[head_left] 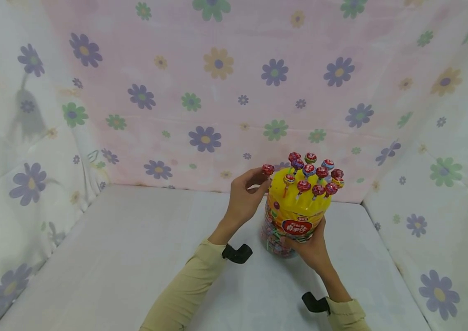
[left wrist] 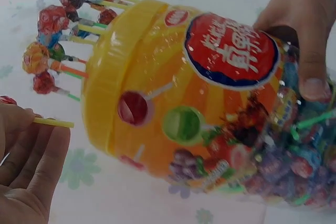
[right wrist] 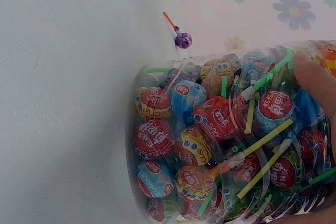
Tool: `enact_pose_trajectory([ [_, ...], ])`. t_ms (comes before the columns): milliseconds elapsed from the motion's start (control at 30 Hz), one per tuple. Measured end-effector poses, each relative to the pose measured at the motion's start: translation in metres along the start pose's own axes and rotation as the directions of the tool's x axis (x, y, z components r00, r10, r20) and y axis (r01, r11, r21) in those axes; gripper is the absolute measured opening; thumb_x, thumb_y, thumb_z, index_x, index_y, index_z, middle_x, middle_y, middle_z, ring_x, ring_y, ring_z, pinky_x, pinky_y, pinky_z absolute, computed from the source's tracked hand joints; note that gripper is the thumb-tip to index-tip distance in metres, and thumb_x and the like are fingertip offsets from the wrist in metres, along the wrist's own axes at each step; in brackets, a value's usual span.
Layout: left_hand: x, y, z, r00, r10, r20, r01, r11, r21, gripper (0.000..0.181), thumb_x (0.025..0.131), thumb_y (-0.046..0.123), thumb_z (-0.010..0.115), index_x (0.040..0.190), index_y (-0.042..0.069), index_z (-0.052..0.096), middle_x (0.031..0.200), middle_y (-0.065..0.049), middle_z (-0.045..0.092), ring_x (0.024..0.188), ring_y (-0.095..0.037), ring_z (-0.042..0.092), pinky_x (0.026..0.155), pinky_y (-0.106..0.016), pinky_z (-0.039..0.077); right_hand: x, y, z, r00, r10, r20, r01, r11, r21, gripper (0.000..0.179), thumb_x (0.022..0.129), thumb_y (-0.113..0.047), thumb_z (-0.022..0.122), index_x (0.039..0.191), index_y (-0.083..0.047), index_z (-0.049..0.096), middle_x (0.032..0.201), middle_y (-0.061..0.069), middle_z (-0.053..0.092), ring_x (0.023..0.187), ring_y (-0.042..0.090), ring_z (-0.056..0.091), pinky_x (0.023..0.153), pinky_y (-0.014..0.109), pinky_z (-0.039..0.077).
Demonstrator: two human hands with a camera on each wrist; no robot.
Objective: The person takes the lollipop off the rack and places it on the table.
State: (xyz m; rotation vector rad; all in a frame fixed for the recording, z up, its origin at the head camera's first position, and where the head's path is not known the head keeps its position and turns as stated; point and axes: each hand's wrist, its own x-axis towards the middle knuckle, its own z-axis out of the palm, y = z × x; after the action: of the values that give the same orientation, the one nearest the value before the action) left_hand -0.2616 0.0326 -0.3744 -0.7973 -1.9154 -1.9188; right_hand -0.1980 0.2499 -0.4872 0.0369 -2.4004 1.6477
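A clear jar (right wrist: 132, 153) lies across the lower right of the frame, packed with wrapped lollipops (right wrist: 216, 120) — red, blue, yellow and green wrappers, with green and yellow sticks crossing among them. The right hand (right wrist: 319, 85) comes in at the right edge and holds the jar, its thumb against the clear wall. Beyond the jar, near it, is a purple lollipop (right wrist: 183, 40) with an orange stick, between the pale worktop (right wrist: 68, 108) and the flowered cloth (right wrist: 262, 22).
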Motion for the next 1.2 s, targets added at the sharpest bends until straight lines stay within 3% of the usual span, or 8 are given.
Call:
enact_pose_trajectory([
  [167, -0.01, -0.014, -0.016, 0.998, -0.058, -0.036, 0.059, 0.998, 0.022, 0.034, 0.096, 0.003, 0.068, 0.129, -0.004, 0.065, 0.114, -0.023, 0.071, 0.101, -0.035, 0.071, 0.085, -0.036, 0.062, 0.0, 0.0, -0.001, 1.0, -0.001, 0.005, 0.001, 1.0, -0.003, 0.112, 0.082, -0.013, 0.086, 0.155, -0.029, 0.003, 0.151, 0.01, 0.035, 0.142, 0.033, 0.039, 0.118, 0.063, 0.03],
  [400, -0.026, -0.034, -0.037, 0.987, -0.133, -0.092, 0.135, 0.991, 0.018, 0.035, 0.094, 0.0, 0.069, 0.128, -0.006, 0.064, 0.107, -0.024, 0.071, 0.095, -0.038, 0.072, 0.076, -0.02, 0.06, 0.0, 0.0, -0.002, 1.0, 0.004, 0.006, -0.004, 1.0, -0.003, 0.111, 0.082, -0.013, 0.087, 0.155, -0.029, 0.004, 0.152, 0.009, 0.034, 0.143, 0.033, 0.039, 0.119, 0.062, 0.03],
  [600, -0.036, -0.045, -0.05, 0.973, -0.202, -0.114, 0.205, 0.979, 0.013, 0.039, 0.094, 0.0, 0.069, 0.131, -0.009, 0.06, 0.11, -0.028, 0.07, 0.099, -0.043, 0.07, 0.071, -0.013, 0.055, 0.001, 0.002, -0.002, 1.0, -0.01, 0.0, 0.01, 1.0, -0.01, 0.113, 0.081, -0.013, 0.087, 0.154, -0.032, 0.004, 0.153, 0.009, 0.034, 0.143, 0.034, 0.039, 0.118, 0.063, 0.031],
  [800, -0.047, -0.062, -0.062, 0.966, -0.227, -0.122, 0.235, 0.97, 0.061, 0.036, 0.094, 0.0, 0.069, 0.129, -0.007, 0.062, 0.106, -0.024, 0.071, 0.096, -0.037, 0.071, 0.076, -0.017, 0.057, 0.0, 0.001, -0.001, 1.0, -0.007, 0.0, 0.007, 1.0, -0.012, 0.113, 0.081, -0.012, 0.087, 0.155, -0.03, 0.004, 0.152, 0.009, 0.034, 0.143, 0.033, 0.039, 0.119, 0.062, 0.03],
  [1033, -0.062, -0.082, -0.073, 0.961, -0.259, -0.098, 0.267, 0.959, 0.091, 0.033, 0.093, -0.003, 0.069, 0.125, -0.01, 0.064, 0.101, -0.026, 0.071, 0.089, -0.037, 0.073, 0.073, -0.023, 0.061, -0.002, -0.003, -0.001, 1.0, -0.019, 0.008, 0.019, 1.0, 0.004, 0.111, 0.082, -0.012, 0.086, 0.155, -0.027, 0.004, 0.151, 0.011, 0.034, 0.143, 0.035, 0.039, 0.118, 0.063, 0.03],
  [1200, -0.073, -0.099, -0.079, 0.946, -0.307, -0.108, 0.321, 0.933, 0.16, 0.032, 0.091, -0.002, 0.072, 0.121, -0.011, 0.066, 0.097, -0.024, 0.072, 0.084, -0.036, 0.074, 0.068, -0.025, 0.062, -0.002, -0.001, -0.001, 1.0, -0.016, 0.004, 0.016, 1.0, -0.002, 0.112, 0.081, -0.012, 0.087, 0.155, -0.027, 0.004, 0.152, 0.01, 0.034, 0.142, 0.033, 0.039, 0.118, 0.063, 0.031],
])
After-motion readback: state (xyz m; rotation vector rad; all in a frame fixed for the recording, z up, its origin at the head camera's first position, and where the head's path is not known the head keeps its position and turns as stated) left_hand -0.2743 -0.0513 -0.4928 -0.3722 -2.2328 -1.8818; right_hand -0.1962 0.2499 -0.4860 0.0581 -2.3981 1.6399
